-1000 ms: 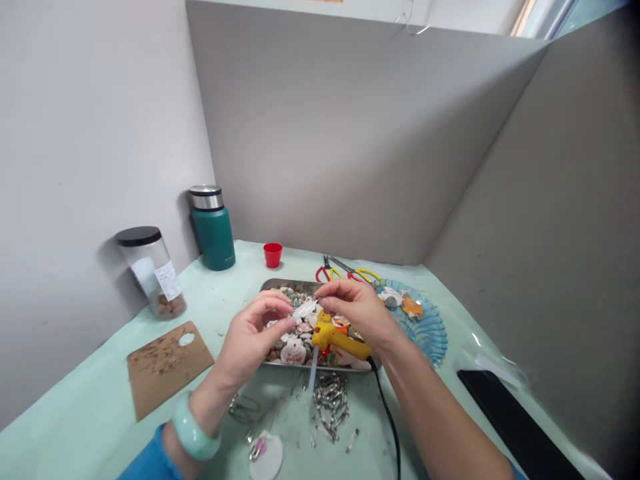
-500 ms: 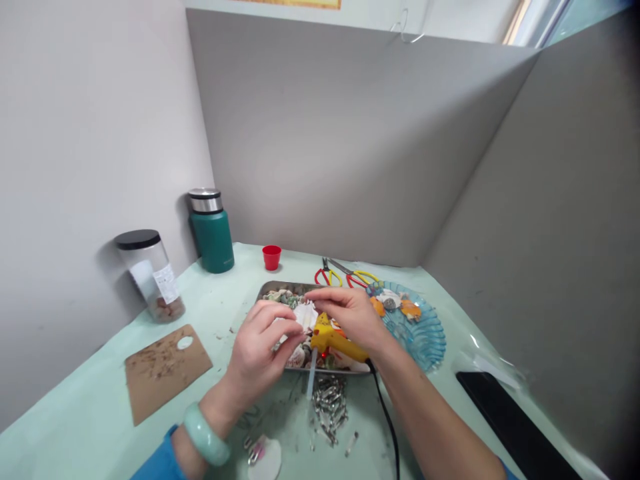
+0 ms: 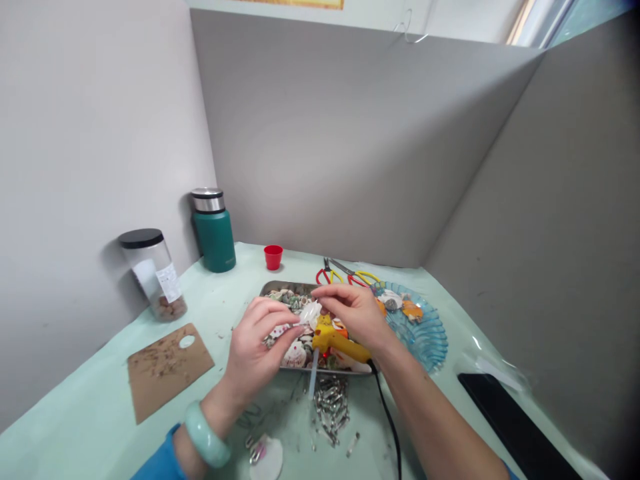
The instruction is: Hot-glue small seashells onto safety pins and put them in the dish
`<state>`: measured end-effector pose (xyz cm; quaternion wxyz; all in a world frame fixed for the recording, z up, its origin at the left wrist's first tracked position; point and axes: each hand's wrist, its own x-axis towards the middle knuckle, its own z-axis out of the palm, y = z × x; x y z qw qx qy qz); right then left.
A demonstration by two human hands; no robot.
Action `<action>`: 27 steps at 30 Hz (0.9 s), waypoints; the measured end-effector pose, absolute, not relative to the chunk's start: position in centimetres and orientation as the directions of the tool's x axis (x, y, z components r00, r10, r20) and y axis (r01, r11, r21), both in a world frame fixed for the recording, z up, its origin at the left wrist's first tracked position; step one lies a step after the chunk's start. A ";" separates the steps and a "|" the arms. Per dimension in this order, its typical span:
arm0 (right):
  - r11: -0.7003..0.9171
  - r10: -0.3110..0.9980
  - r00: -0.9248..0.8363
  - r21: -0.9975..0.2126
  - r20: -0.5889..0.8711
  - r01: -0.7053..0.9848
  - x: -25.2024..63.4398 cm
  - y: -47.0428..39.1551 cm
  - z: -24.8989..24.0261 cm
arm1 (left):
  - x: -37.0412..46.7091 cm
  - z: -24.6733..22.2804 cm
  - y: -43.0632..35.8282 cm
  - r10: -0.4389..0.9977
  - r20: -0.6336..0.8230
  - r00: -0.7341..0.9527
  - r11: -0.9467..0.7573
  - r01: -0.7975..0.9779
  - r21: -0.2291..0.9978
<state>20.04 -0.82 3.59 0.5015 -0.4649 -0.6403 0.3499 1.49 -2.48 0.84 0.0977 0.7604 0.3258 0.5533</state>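
Note:
My left hand (image 3: 263, 337) is over the left part of a metal tray (image 3: 270, 287) filled with shells, thumb and fingertips pinched together. Across from it my right hand (image 3: 357, 313) bends its fingers down, the thumb close to the fingertips. A pale whitish piece, perhaps a shell (image 3: 310, 313), shows between the two hands; which hand grips it I cannot make out. Below the right hand a yellow glue gun (image 3: 345, 345) lies across the tray, a translucent glue stick (image 3: 313, 377) poking out of its back and its red light on.
Metal pins (image 3: 331, 407) lie heaped before the tray, near a white disc (image 3: 267, 460). A blue glass plate (image 3: 430, 340) holds shells at right. Scissors (image 3: 355, 275), a red cup (image 3: 273, 257), green bottle (image 3: 215, 233), jar (image 3: 155, 273) and cardboard (image 3: 170, 367) stand around. The gun's black cord (image 3: 387, 413) runs forward.
My left hand has shifted slightly left and its fingertips have drawn back from the pale piece. My right fingers have moved a little right. The glue gun stays in place.

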 end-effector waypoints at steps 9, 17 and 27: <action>0.234 0.967 -0.133 -0.964 0.218 0.123 20.0 -0.8 3.6 | 1.2 0.6 -1.6 0.968 0.236 0.081 -0.233 -0.047 0.971; 0.119 0.980 -0.176 -0.987 0.098 0.112 20.0 -0.5 3.1 | 1.3 0.4 -1.4 0.985 0.000 0.175 0.037 -0.208 0.978; 0.032 0.999 -0.037 -0.990 0.027 0.137 21.8 0.3 3.4 | 1.9 0.1 -1.2 0.993 -0.091 0.081 0.097 -0.070 0.993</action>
